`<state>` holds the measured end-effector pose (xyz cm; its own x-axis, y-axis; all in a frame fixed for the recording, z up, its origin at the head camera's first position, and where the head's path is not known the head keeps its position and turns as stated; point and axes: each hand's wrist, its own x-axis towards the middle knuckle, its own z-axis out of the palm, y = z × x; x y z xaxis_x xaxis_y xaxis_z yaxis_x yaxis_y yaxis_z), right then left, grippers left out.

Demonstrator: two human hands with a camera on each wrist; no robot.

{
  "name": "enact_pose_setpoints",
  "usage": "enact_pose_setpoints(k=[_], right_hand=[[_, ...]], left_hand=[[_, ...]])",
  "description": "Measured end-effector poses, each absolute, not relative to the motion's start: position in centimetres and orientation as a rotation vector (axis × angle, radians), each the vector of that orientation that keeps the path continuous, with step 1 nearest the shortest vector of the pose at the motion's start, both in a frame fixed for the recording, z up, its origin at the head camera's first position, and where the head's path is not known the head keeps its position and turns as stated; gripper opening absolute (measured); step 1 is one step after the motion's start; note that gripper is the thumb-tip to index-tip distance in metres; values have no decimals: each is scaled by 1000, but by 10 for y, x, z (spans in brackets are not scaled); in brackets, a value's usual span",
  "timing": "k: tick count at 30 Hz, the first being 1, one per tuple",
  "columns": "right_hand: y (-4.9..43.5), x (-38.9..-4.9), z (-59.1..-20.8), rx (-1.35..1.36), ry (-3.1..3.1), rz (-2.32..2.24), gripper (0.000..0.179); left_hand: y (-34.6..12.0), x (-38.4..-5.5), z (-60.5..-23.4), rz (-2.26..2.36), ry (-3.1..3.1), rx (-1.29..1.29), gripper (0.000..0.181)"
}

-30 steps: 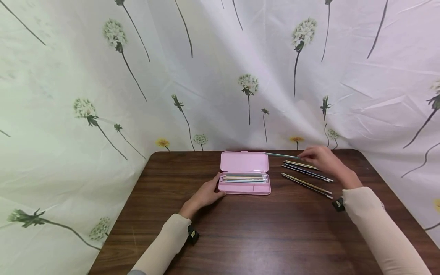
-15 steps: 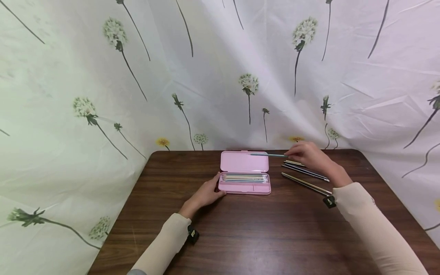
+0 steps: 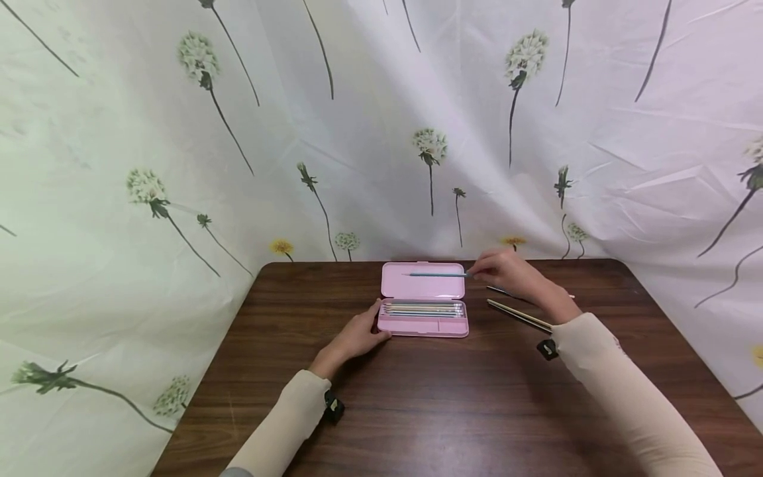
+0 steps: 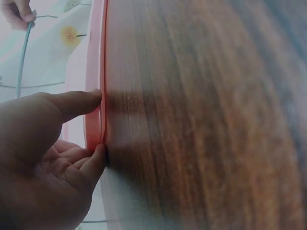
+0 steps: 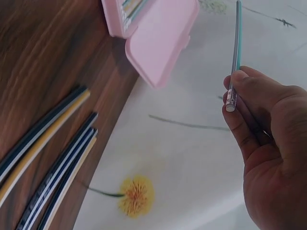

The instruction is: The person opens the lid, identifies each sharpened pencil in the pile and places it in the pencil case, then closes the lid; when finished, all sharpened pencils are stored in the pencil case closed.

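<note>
A pink pencil case (image 3: pixel 423 326) lies with its lid (image 3: pixel 396 281) swung back on the table. Several pencils (image 3: pixel 423 309) lie side by side in its rear compartment. My left hand (image 3: pixel 357 332) holds the case's left end, the thumb on the front edge and fingers round the corner, as the left wrist view shows. In my right hand (image 3: pixel 507 271) a teal pencil (image 3: pixel 438 274) is pinched near its eraser end, with its tip pointing left, above the lid. The right wrist view shows this pencil (image 5: pixel 237 48) between thumb and fingers (image 5: pixel 244 129).
Loose pencils (image 3: pixel 518 315) lie on the brown wooden table (image 3: pixel 441 404) right of the case, partly hidden by my right arm. The right wrist view shows several of these pencils (image 5: pixel 60 172) in two groups. A flowered cloth (image 3: pixel 369 132) hangs behind the table's back edge.
My right hand has moved left with the teal pencil, from right of the case to over the open lid. My left hand has stayed at the case's left end.
</note>
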<state>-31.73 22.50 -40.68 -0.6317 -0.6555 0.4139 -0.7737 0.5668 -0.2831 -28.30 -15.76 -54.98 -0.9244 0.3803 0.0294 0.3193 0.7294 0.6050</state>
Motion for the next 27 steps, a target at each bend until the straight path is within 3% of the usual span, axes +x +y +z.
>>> enact_pose_setpoints(k=[19,27], right_hand=[[180,-329,-460,1196,-2712,660,14],[178,-329,-486,1223,-2769,672,12]], left_hand=[[-157,-283,-550,939,2842,598,93],[-145,-259,-505,979,2778,507,84]])
